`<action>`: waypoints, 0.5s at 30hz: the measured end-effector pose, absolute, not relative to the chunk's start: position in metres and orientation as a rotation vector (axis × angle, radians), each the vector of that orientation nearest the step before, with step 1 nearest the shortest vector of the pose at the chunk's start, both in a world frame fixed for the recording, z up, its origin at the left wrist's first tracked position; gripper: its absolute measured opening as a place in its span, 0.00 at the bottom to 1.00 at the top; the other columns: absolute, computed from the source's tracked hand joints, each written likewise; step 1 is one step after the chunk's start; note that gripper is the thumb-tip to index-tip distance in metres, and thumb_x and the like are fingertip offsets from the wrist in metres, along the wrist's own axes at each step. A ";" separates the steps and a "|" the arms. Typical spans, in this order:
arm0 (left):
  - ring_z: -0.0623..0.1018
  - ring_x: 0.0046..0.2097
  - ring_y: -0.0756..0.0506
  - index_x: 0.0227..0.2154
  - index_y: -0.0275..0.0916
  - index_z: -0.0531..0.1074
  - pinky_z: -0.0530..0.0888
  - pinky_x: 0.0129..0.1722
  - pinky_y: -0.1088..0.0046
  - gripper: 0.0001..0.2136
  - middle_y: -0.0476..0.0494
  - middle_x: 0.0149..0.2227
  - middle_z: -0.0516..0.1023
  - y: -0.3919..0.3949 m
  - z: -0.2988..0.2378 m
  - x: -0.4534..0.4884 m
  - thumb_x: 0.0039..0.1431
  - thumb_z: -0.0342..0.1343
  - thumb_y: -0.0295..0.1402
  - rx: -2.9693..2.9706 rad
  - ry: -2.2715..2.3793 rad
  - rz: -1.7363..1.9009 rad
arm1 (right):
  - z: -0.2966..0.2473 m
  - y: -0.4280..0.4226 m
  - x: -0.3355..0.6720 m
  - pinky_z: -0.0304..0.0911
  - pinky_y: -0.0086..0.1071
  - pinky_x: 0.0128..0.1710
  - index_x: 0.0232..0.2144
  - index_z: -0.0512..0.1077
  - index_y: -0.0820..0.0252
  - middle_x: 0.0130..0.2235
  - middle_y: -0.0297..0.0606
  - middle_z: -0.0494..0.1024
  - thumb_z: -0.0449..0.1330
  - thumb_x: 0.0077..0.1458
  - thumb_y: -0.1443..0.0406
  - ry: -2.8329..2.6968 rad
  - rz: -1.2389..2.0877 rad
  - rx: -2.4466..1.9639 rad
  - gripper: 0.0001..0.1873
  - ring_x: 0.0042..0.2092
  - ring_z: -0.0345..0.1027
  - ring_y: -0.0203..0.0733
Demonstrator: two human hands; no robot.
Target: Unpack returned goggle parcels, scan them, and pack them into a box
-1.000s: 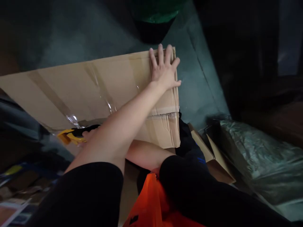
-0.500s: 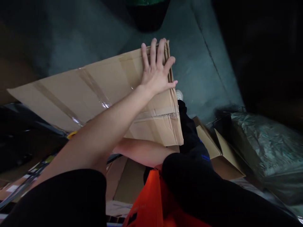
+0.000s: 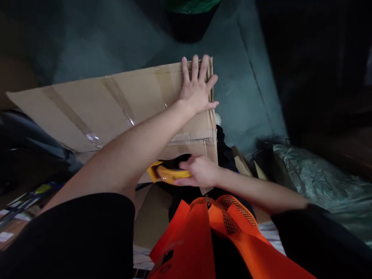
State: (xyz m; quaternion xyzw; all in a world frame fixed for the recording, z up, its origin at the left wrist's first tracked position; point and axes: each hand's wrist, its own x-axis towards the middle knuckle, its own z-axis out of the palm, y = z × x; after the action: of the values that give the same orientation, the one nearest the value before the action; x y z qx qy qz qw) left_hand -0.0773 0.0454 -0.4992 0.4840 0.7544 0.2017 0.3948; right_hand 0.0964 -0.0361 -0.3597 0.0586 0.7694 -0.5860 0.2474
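A flattened cardboard box (image 3: 139, 99), folded in several layers and crossed by strips of clear and brown tape, slants in front of me. My left hand (image 3: 196, 87) lies on its upper right corner with fingers spread, fingertips at the top edge and thumb and little finger at opposite sides. Below that arm, my right hand (image 3: 200, 170) is closed around a yellow tool (image 3: 171, 175) that looks like a tape dispenser. Motion blurs the tool, and my fingers cover part of it. It is near the cardboard's lower edge.
A dark bin with a green top (image 3: 192, 21) stands on the grey floor ahead. At right are an open carton (image 3: 242, 162) and a bulky plastic-wrapped bundle (image 3: 314, 174). My orange vest (image 3: 186, 240) hangs below my hands. Assorted items (image 3: 26, 209) lie at lower left.
My right hand has swung out from behind the left arm to the right, bringing the yellow tool into view. The left hand keeps its place on the cardboard, which has shifted slightly in view.
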 end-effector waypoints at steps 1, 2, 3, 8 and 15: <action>0.19 0.77 0.25 0.66 0.53 0.71 0.18 0.76 0.38 0.44 0.63 0.79 0.49 0.046 -0.501 -0.077 0.48 0.68 0.65 1.204 1.934 0.498 | -0.356 -0.014 0.121 0.61 0.35 0.38 0.35 0.75 0.59 0.30 0.37 0.75 0.59 0.67 0.40 2.119 -1.575 0.167 0.29 0.34 0.69 0.40; 0.19 0.77 0.24 0.67 0.53 0.71 0.18 0.76 0.37 0.44 0.62 0.79 0.49 0.046 -0.502 -0.076 0.49 0.68 0.66 1.175 1.956 0.486 | -0.351 0.012 0.147 0.60 0.35 0.38 0.33 0.73 0.58 0.29 0.36 0.73 0.58 0.69 0.41 2.163 -1.562 0.190 0.28 0.32 0.67 0.39; 0.19 0.77 0.24 0.68 0.53 0.70 0.18 0.75 0.36 0.44 0.62 0.79 0.50 0.046 -0.504 -0.075 0.50 0.66 0.67 1.144 1.976 0.478 | -0.344 0.040 0.174 0.59 0.35 0.38 0.32 0.72 0.58 0.29 0.35 0.72 0.57 0.71 0.43 2.193 -1.565 0.191 0.27 0.32 0.65 0.39; 0.14 0.76 0.30 0.71 0.57 0.65 0.16 0.76 0.41 0.45 0.71 0.77 0.52 0.043 -0.508 -0.077 0.53 0.61 0.70 0.980 2.013 0.511 | -0.302 0.174 0.278 0.55 0.37 0.32 0.25 0.67 0.54 0.24 0.33 0.65 0.62 0.71 0.51 2.304 -1.468 0.340 0.24 0.28 0.60 0.38; 0.14 0.76 0.33 0.68 0.62 0.69 0.20 0.79 0.45 0.42 0.75 0.76 0.54 0.040 -0.500 -0.085 0.48 0.68 0.62 0.841 1.998 0.487 | -0.309 0.242 0.324 0.56 0.38 0.27 0.23 0.69 0.53 0.24 0.36 0.65 0.59 0.64 0.36 2.275 -1.245 0.543 0.33 0.26 0.62 0.37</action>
State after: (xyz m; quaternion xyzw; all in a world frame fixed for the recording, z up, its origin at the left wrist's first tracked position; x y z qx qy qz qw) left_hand -0.0848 0.0396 -0.5001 0.3392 0.8059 0.1964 0.4437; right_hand 0.3236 0.2418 -0.3093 0.1988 0.8328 -0.4556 0.2435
